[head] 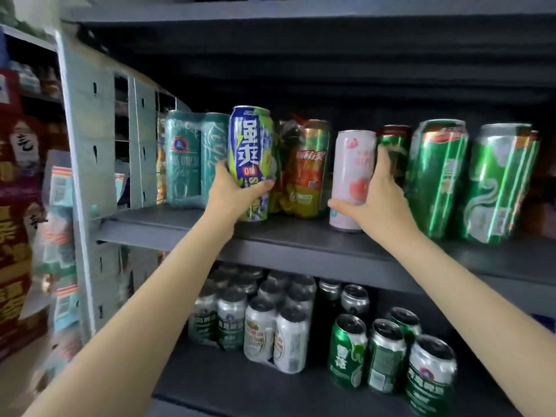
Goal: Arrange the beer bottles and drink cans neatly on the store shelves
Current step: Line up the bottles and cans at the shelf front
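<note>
Upper shelf (301, 236), dark metal, front lip bare and free along its length.

Hidden or unclear: shelf back in shadow; left-hand stock (18, 206) blurred, labels unreadable; the far right green cans cut near the frame edge.

Item 1: blue and green can (251, 164), upright, near the front edge, in my left hand (231, 194). Grip closed around its lower half, thumb on the left side, fingertips wrapping the front. Just beside it on the left, a wrapped teal pack (192, 164); on the right, a wrapped orange pack (304, 170).

Item 2: pink can (352, 179), upright with a slight lean, in my right hand (376, 200). Grip closed on it, thumb low across the front, fingers up behind; they hide part of a dark green can (394, 145).

Item 3: two tall green cans (436, 176), tilted left, right of my right hand.

Open room: a gap between orange pack and pink can.

Lower shelf (240, 383): white and green cans (276, 332), upright, grouped.

Both forearms reach up and forward, bare.
</note>
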### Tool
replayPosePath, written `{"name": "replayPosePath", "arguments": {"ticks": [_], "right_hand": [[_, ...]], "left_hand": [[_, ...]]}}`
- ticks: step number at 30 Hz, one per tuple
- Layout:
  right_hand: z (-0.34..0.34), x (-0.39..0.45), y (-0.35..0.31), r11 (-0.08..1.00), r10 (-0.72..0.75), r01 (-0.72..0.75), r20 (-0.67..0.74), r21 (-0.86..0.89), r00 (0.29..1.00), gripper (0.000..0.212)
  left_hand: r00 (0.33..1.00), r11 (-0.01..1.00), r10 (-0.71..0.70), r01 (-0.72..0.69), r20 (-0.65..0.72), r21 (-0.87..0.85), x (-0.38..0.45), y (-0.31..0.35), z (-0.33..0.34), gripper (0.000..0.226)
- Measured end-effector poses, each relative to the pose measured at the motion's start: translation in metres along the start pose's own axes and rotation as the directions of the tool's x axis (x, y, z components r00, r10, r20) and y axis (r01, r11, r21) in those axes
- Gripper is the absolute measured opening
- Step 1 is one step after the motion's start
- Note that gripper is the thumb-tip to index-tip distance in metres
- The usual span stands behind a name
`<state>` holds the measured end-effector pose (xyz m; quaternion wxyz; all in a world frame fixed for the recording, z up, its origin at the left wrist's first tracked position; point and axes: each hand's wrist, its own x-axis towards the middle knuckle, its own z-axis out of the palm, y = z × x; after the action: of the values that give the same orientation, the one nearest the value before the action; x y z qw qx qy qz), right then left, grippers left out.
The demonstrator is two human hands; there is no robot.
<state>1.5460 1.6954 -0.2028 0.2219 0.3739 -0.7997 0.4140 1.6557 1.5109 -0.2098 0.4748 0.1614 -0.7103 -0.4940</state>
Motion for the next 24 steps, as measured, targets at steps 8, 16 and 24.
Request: {"name": "replayPosePath", "arguments": {"ticks": [8,16,24], "right_hand": [[0.014,0.016,0.014,0.955,0.226,-0.254,0.179,0.152,0.957,0.064],[0.000,0.018,-0.002,0.828,0.321,-0.436,0.341,0.351,0.884,0.054],[-0.089,-0.048,-0.083,0.783,0.432,-0.600,0.552,0.163,0.713,0.052]], "left_hand": [[0.993,0.993,-0.117,0.117,-0.011,-0.010,0.001,-0.002,-0.003,0.068],[0.955,0.940,-0.294,0.284,0.028,0.189,0.000,0.020,-0.008,0.078],[0.867,0.712,-0.465,0.245,0.180,0.658,-0.058,0.110,-0.049,0.065]]}}
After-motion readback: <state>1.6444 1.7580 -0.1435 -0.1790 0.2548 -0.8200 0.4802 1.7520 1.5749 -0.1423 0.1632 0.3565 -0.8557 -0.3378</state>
